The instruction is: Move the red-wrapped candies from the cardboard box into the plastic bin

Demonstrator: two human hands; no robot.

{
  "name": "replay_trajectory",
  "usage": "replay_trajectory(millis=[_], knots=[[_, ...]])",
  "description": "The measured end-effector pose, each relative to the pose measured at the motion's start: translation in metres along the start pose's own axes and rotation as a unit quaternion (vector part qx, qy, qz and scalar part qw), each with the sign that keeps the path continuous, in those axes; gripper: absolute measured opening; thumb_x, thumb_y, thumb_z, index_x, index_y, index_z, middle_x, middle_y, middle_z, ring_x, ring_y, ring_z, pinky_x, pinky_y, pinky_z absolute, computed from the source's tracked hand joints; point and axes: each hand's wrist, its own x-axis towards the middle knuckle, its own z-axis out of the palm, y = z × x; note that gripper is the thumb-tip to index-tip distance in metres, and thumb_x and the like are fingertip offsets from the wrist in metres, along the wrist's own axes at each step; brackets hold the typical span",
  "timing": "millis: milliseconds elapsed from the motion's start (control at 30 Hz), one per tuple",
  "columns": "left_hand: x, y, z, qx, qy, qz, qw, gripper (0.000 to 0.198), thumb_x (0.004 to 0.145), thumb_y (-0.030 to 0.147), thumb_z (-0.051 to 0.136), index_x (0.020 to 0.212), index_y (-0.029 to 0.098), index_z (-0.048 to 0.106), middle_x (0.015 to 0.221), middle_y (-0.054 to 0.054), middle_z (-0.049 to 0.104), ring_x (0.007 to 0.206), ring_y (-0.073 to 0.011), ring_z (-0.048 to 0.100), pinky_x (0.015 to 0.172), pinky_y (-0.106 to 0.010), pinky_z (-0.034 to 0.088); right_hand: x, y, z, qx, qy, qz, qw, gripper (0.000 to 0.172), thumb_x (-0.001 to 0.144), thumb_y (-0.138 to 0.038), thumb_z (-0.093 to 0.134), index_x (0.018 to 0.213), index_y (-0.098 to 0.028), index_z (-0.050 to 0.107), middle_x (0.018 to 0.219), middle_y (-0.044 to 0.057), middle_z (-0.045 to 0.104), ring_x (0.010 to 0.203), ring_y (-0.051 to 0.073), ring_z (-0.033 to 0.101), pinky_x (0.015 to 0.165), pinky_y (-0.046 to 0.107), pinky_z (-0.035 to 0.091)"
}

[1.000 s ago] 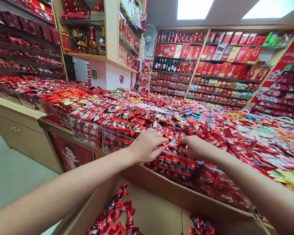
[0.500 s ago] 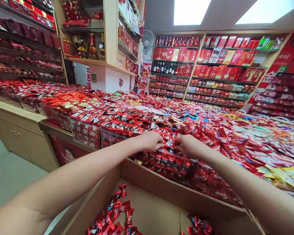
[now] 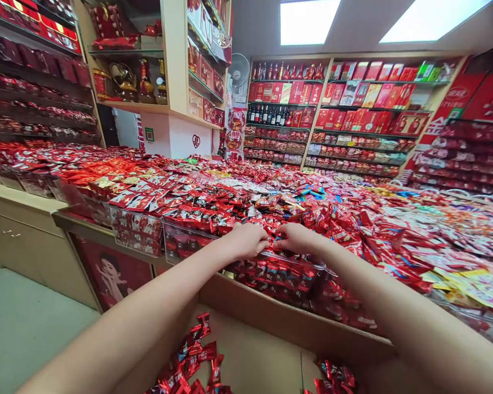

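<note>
Both hands reach over a clear bin (image 3: 279, 276) filled with small red-wrapped candies. My left hand (image 3: 250, 241) rests on its front part, fingers curled in among the wrappers; whatever they grip is hidden. Just to the right, my right hand (image 3: 299, 238) lies low over the same candies, fingers reaching toward the left hand and slightly apart. A few red candies (image 3: 265, 223) show between and behind the hands. Below my arms stands an open cardboard box (image 3: 250, 339), with loose red candies (image 3: 195, 355) at its left and a smaller bunch (image 3: 332, 375) at its right.
Heaped bins of wrapped sweets spread across the counter, including larger red packets (image 3: 353, 230) at right and yellow packets (image 3: 472, 287). A clear bin (image 3: 137, 232) stands at left. Shelves of bottles and red gift boxes (image 3: 285, 93) line the back wall.
My right hand has shifted left, narrowing the gap to my left hand, and its fingers look less curled. The view has turned slightly. The candies in the box look unchanged.
</note>
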Motion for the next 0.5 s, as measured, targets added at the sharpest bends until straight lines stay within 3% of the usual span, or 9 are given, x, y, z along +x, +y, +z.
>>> replay_trajectory(millis=[300, 500], knots=[[0.0, -0.004, 0.003, -0.016, 0.006, 0.01, 1.0, 0.026, 0.077, 0.032, 0.038, 0.067, 0.018, 0.058, 0.065, -0.002, 0.06, 0.063, -0.0136, 0.051, 0.056, -0.023, 0.029, -0.013, 0.006, -0.004, 0.121, -0.002, -0.032, 0.992, 0.034, 0.06, -0.032, 0.059, 0.089, -0.016, 0.055, 0.078, 0.002, 0.063, 0.069, 0.015, 0.055, 0.056, 0.022, 0.04], [0.001, -0.009, 0.005, -0.027, 0.002, 0.027, 0.999, 0.029, 0.078, 0.035, 0.037, 0.067, 0.019, 0.058, 0.064, -0.001, 0.06, 0.06, -0.0124, 0.05, 0.053, -0.022, 0.027, -0.023, 0.005, -0.004, 0.155, -0.053, -0.076, 0.983, 0.017, 0.064, -0.028, 0.053, 0.075, -0.017, 0.06, 0.062, -0.001, 0.06, 0.057, 0.012, 0.052, 0.049, 0.02, 0.038]])
